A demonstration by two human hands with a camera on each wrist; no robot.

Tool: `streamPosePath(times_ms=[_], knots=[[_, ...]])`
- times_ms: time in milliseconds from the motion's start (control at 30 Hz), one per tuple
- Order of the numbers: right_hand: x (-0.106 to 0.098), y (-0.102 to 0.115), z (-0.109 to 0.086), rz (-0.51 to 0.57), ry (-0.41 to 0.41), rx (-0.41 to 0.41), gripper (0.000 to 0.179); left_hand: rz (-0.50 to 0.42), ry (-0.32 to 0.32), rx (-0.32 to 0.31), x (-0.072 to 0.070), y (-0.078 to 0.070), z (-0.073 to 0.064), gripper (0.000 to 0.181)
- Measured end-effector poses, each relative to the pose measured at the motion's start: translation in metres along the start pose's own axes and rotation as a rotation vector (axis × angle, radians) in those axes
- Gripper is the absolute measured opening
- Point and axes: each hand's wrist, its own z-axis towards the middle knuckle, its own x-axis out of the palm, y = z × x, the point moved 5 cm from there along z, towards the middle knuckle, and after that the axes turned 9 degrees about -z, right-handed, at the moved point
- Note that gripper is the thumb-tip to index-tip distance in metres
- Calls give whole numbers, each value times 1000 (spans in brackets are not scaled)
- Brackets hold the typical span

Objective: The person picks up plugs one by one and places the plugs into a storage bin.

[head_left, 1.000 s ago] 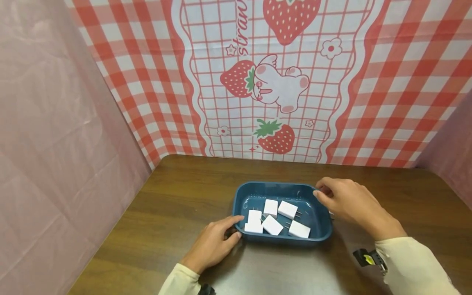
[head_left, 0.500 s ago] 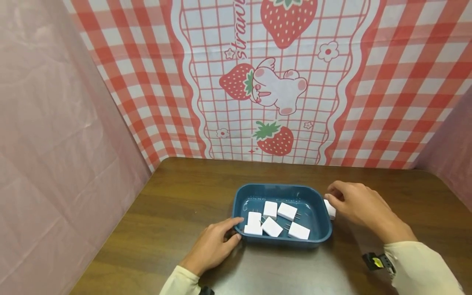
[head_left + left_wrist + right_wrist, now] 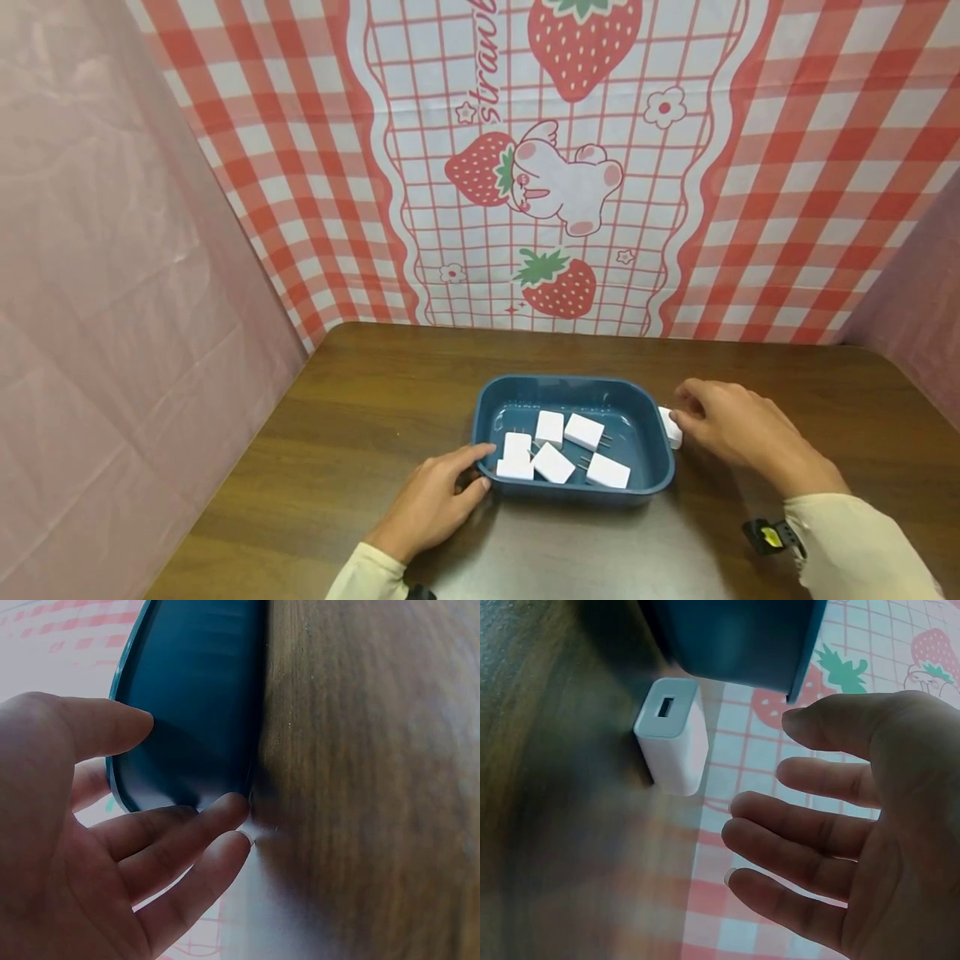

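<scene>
A dark blue tray (image 3: 570, 492) stands on the table with several white plug chargers (image 3: 585, 431) lying in it, metal prongs showing on some. My left hand (image 3: 431, 500) holds the tray's near left corner, the index finger over the rim and the thumb on the outer wall (image 3: 195, 697). Outside the tray's right end, one more white charger (image 3: 671, 739) lies on the table, its USB port visible in the right wrist view. My right hand (image 3: 750, 429) hovers beside that charger, fingers loosely extended and apart from it, with nothing in its grasp.
The brown wooden table (image 3: 360, 392) has its rounded far edge against a red-and-white checked strawberry cloth (image 3: 570, 200). A pale pink curtain (image 3: 135, 292) hangs along the left side, and another pink curtain (image 3: 915, 258) is at the right.
My right hand has moved right, away from the tray's rim, and slightly down. The charger beside the tray, mostly hidden before, now shows. My left hand and the tray stay put.
</scene>
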Motion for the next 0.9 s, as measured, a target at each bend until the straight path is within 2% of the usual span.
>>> streamPosePath(times_ms=[433,900], knots=[[12,-6,4,-40,38,-14,45,-11,-2,0,0,1,0,41],[27,2,8,-148,45,-61,51,-23,22,-33,-1,3,1,42]])
